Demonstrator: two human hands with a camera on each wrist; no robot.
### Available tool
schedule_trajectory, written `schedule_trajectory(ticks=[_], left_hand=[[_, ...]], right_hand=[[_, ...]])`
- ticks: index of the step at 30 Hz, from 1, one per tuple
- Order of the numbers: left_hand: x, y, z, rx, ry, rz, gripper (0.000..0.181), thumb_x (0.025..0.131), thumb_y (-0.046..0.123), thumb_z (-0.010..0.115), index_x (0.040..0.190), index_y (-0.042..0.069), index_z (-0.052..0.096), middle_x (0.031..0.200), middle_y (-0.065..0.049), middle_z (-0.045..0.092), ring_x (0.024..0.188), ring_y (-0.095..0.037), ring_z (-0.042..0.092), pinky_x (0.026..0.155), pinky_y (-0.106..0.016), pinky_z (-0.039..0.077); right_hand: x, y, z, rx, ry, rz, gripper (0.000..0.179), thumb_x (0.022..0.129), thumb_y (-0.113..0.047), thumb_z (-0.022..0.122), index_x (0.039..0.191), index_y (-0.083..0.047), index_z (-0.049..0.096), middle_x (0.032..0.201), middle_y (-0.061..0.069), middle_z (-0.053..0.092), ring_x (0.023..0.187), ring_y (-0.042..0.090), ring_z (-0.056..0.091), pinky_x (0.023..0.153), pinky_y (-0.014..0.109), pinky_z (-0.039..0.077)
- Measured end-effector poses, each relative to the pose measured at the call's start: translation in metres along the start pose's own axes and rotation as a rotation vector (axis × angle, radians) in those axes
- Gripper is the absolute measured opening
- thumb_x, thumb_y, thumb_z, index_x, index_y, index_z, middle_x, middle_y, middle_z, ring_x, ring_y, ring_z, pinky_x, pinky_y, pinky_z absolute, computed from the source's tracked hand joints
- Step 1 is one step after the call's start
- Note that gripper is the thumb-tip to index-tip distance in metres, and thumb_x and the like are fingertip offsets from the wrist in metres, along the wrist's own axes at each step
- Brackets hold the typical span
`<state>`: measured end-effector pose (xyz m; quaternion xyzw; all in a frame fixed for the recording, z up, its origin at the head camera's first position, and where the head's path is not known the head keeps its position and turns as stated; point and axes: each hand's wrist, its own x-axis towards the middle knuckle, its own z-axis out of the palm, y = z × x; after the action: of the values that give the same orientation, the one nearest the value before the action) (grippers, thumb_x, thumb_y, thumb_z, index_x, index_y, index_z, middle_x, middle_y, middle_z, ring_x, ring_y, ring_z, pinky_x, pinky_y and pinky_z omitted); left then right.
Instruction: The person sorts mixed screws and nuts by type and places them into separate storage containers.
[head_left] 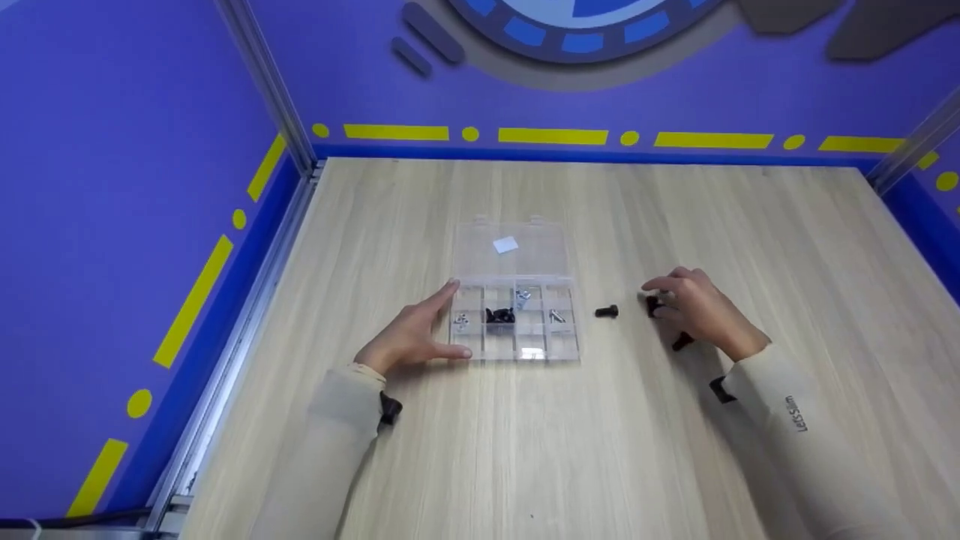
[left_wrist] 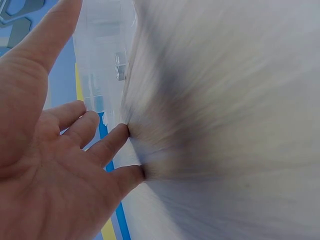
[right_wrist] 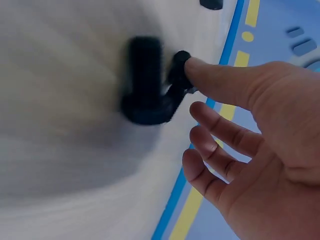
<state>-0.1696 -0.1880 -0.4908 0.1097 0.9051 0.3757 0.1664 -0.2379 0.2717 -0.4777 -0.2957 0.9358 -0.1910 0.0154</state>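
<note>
A clear compartment box (head_left: 529, 355) lies with its lid (head_left: 517, 259) folded back. Its cells hold black screws (head_left: 500, 316), silver screws (head_left: 556, 316) and small shiny pieces (head_left: 461, 320). My left hand (head_left: 409, 334) spreads its thumb and fingers along the box's left side. On the right, my right hand (head_left: 697, 309) reaches over a black bolt (head_left: 652, 306); in the right wrist view the thumb touches a dark bolt (right_wrist: 177, 75). The index finger is hidden there, and no firm grip shows. Nearer the wrist camera lies another black bolt (right_wrist: 145, 80).
A single black bolt (head_left: 607, 311) lies between the box and my right hand. One more dark bolt (head_left: 682, 341) is beneath my right wrist. A white slip (head_left: 505, 245) shows at the lid. Blue walls (head_left: 375, 97) stand behind and left of the wooden table (head_left: 480, 450).
</note>
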Motion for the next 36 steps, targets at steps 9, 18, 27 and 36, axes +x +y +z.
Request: schedule_trajectory(ticks=[9,18,27,36], left_hand=[[-0.001,0.000,-0.002,0.027,-0.010,0.008,0.118,0.079,0.042,0.090,0.167,0.022,0.014,0.171,0.001,0.014,0.156,-0.021,0.018,0.126,-0.040,0.019],[-0.001,0.000,-0.001,0.027,-0.007,0.009,0.118,0.078,0.041,0.090,0.167,0.021,0.014,0.171,0.001,0.014,0.156,-0.021,0.018,0.126,-0.039,0.018],[0.000,0.002,-0.003,0.019,-0.002,-0.005,0.119,0.077,0.041,0.091,0.167,0.022,0.015,0.171,0.001,0.014,0.156,-0.020,0.017,0.127,-0.039,0.017],[-0.003,0.001,-0.001,0.022,-0.004,-0.008,0.118,0.078,0.041,0.091,0.167,0.022,0.015,0.171,-0.002,0.017,0.156,-0.023,0.019,0.127,-0.040,0.018]], right_hand=[[-0.005,0.017,-0.004,0.049,-0.032,0.143,0.022,0.086,0.009,0.076,0.106,0.001,0.073,0.090,0.012,0.072,0.085,0.029,0.066,0.076,0.048,0.053],[-0.006,0.024,-0.013,-0.021,-0.030,0.211,0.016,0.083,0.008,0.072,0.079,-0.007,0.071,0.079,0.007,0.069,0.071,0.024,0.059,0.064,0.041,0.048],[0.003,0.020,-0.018,-0.001,-0.059,0.306,0.014,0.083,0.007,0.073,0.076,-0.005,0.070,0.080,0.009,0.067,0.071,0.026,0.059,0.064,0.041,0.049],[0.006,0.018,-0.016,-0.005,-0.088,0.310,0.021,0.081,0.006,0.075,0.068,-0.007,0.066,0.069,0.003,0.060,0.062,0.022,0.050,0.056,0.033,0.040]])
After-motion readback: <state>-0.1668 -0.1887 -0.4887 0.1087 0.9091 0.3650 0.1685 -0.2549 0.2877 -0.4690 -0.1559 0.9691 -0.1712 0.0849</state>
